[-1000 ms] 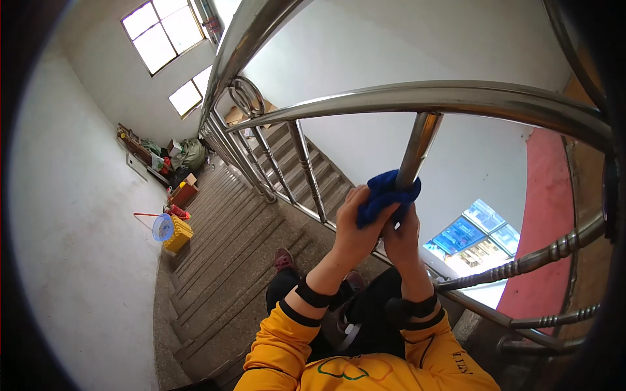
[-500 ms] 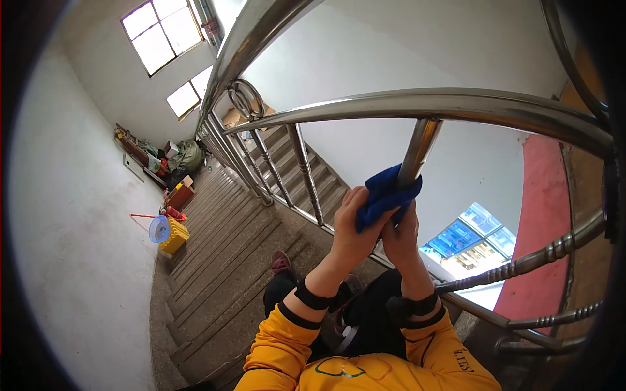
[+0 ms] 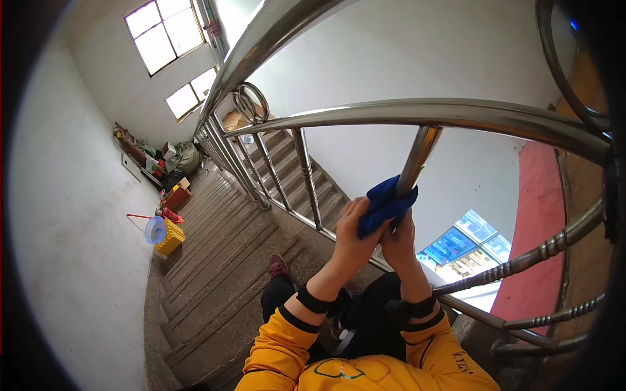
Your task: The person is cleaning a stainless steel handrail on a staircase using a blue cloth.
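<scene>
A dark blue cloth [image 3: 383, 207] is wrapped around a shiny metal baluster [image 3: 419, 156] of the stair railing. My left hand [image 3: 355, 228] is closed on the cloth from the left side. From the right, my right hand [image 3: 399, 240] presses round the same cloth, its fingers partly hidden behind the post. Above both hands, the bare upper part of the baluster meets a curved metal rail [image 3: 430, 112].
Concrete stairs [image 3: 215, 260] run down along a white wall on the left. A yellow box [image 3: 170, 237], a blue basin [image 3: 155, 229] and piled bags [image 3: 187, 158] stand along it. More balusters [image 3: 305, 176] rise left of my hands; a twisted bar [image 3: 515, 264] lies right.
Both hands and the cloth have slid slightly down the baluster, leaving more of its upper part bare. The view has shifted a little.
</scene>
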A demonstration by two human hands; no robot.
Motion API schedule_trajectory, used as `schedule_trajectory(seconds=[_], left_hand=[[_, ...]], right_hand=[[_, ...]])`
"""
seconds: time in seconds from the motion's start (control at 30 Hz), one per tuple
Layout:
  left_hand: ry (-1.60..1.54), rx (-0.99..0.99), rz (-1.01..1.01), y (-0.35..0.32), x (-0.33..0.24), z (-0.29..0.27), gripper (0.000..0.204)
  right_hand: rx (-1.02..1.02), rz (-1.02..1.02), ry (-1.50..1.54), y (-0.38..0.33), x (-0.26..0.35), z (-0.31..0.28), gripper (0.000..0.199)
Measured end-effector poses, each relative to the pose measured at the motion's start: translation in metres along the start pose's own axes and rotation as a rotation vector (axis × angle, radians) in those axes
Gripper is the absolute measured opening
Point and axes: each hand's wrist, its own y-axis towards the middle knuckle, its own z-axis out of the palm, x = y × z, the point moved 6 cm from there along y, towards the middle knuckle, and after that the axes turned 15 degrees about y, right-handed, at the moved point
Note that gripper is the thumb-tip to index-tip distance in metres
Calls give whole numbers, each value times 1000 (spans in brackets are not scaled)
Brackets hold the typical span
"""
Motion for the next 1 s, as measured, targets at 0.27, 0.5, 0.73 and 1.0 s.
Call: schedule_trajectory(seconds=[0.27, 0.5, 0.73, 1.0], left_hand=[[-45, -74, 1, -6, 2, 0, 30], [-264, -8, -217, -20, 12, -5, 40], [-264, 7, 32, 16, -28, -24, 39], [-859, 53, -199, 5, -8, -2, 57]], right_hand=[[66, 56, 246, -5, 7, -6, 31], [50, 74, 274, -8, 2, -9, 27], [1, -81, 330, 18, 51, -1, 22], [36, -185, 438, 58, 102, 5, 23]])
